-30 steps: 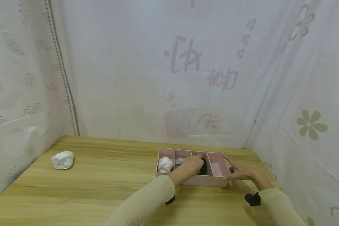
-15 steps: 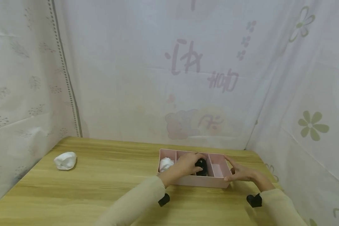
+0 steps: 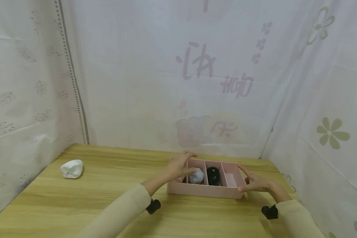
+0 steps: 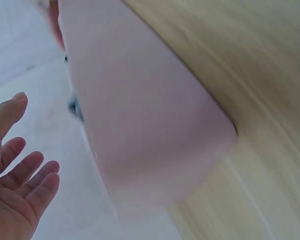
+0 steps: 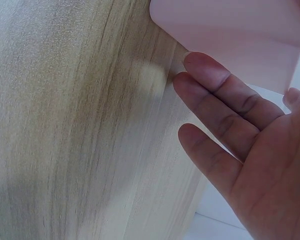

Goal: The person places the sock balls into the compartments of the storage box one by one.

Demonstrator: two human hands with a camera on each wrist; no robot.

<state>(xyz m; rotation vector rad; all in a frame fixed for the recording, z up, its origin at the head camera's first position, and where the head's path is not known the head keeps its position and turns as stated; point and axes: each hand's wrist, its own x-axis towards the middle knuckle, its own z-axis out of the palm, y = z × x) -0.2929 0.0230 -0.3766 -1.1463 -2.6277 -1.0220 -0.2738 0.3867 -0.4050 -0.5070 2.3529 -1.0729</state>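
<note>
A pink box (image 3: 202,191) with a row of compartments stands on the table. Over its leftmost compartment is my left hand (image 3: 177,167), its fingers spread and holding nothing; it hides most of what lies there. One compartment over sits a grey-white balled bundle (image 3: 197,176), partly behind my left thumb. Beside that lies a round black bundle (image 3: 213,175) with small pale marks. My right hand (image 3: 256,182) holds the box's right end, thumb at the front corner and a finger at the back corner. In the right wrist view, other fingers (image 5: 215,107) extend beside the box's end wall.
A white crumpled bundle (image 3: 72,169) lies on the wooden table (image 3: 113,175) at the far left. Patterned cloth curtains (image 3: 142,82) hang behind the table and at both sides. The box's rightmost compartment (image 3: 231,178) shows its bare floor.
My left hand has let go of the black bundle and moved left across the box, uncovering the black and grey-white bundles. My right hand keeps its place at the box's right end.
</note>
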